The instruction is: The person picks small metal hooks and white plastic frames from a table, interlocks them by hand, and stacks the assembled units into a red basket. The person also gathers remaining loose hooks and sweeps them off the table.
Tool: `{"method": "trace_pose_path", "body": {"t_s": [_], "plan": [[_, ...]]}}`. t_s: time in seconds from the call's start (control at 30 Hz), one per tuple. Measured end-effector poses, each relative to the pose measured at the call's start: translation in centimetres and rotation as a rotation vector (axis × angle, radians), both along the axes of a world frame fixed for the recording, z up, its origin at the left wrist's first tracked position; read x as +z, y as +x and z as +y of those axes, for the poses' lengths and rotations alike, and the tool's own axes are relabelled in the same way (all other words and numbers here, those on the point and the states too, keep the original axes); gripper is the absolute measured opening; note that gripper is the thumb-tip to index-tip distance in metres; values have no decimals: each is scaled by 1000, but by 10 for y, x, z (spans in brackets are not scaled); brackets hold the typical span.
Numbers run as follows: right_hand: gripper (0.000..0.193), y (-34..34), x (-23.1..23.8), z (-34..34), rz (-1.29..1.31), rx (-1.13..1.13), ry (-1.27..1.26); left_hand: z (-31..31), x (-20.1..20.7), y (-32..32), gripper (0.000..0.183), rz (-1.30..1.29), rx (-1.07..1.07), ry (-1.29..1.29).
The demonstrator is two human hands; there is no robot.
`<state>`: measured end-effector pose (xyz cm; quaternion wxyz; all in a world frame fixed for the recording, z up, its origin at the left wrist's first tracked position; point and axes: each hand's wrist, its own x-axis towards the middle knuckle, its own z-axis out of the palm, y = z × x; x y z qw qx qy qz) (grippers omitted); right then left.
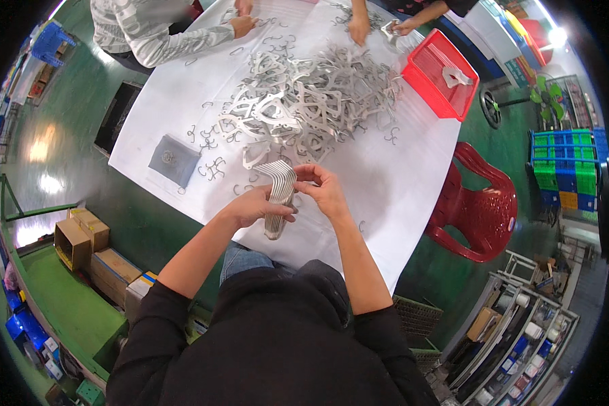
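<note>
Near the table's front edge I hold a stack of bent, silvery flat metal brackets (277,177), their edges lined up side by side. My left hand (252,206) is wrapped round the lower part of the stack, thumb across its front. At the upper right edge of the same stack, my right hand (323,192) pinches with thumb and fingers; its exact grip is partly hidden. Just beyond lies a large loose pile of similar metal brackets (311,101). Small dark hook-shaped pieces (214,169) are scattered to its left, beside a grey plastic packet (174,161).
A white-covered table (386,223) carries the pile. A red plastic basket (426,88) with a bracket inside stands at the far right. Across the table are co-workers' hands (358,28) and a grey patterned sleeve (183,47). A dark red chair (477,223) is at the right.
</note>
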<state>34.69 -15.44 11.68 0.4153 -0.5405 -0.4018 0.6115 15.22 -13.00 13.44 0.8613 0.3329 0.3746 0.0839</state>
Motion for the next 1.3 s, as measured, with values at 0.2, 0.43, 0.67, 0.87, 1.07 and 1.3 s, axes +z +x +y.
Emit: {"method": "trace_pose_path", "body": {"t_s": [0.2, 0.43, 0.67, 0.87, 1.07, 1.3], "plan": [[71, 31, 54, -42, -952, 176, 594, -6, 28, 25, 51, 2, -181, 130], [54, 47, 87, -55, -1487, 549, 1337, -15, 66, 53, 15, -161, -512, 100], [35, 76, 98, -62, -1310, 577, 1430, -22, 84, 79, 16, -109, -664, 211], [34, 123, 104, -51, -1358, 476, 1287, -13, 104, 114, 41, 147, -444, 806], [33, 167, 89, -36, -1346, 397, 1165, -25, 80, 168, 52, 613, -272, 1417], [39, 213, 56, -3, -1375, 485, 880, 17, 29, 226, 45, 694, -194, 1577]]}}
